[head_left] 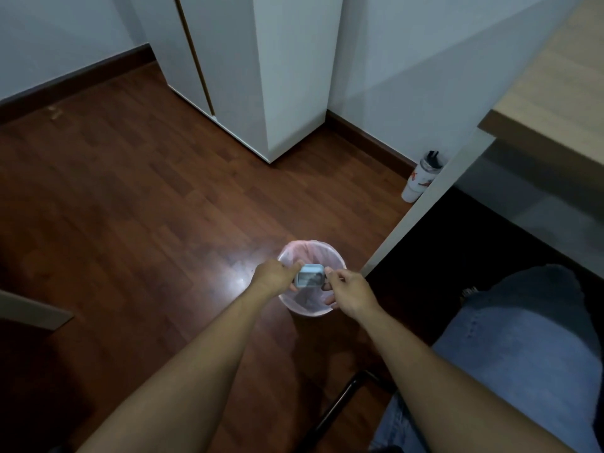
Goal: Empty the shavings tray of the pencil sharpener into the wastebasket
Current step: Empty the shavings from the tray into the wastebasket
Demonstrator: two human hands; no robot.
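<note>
A small light-blue pencil sharpener (pixel 309 276) with a clear shavings tray is held above the mouth of a round wastebasket (pixel 336 256) lined with a pink bag, standing on the wooden floor. My left hand (pixel 273 276) grips the sharpener's left end. My right hand (pixel 346 289) pinches its right end with thumb and fingers. Whether the tray is slid out of the body is too small to tell. The tray's contents are not visible.
A white desk leg (pixel 425 204) and the desk top (pixel 555 93) rise to the right of the basket. A white tumbler (pixel 420 178) stands by the wall. A white cabinet (pixel 261 76) is behind. My knee in jeans (pixel 523 338) is at lower right.
</note>
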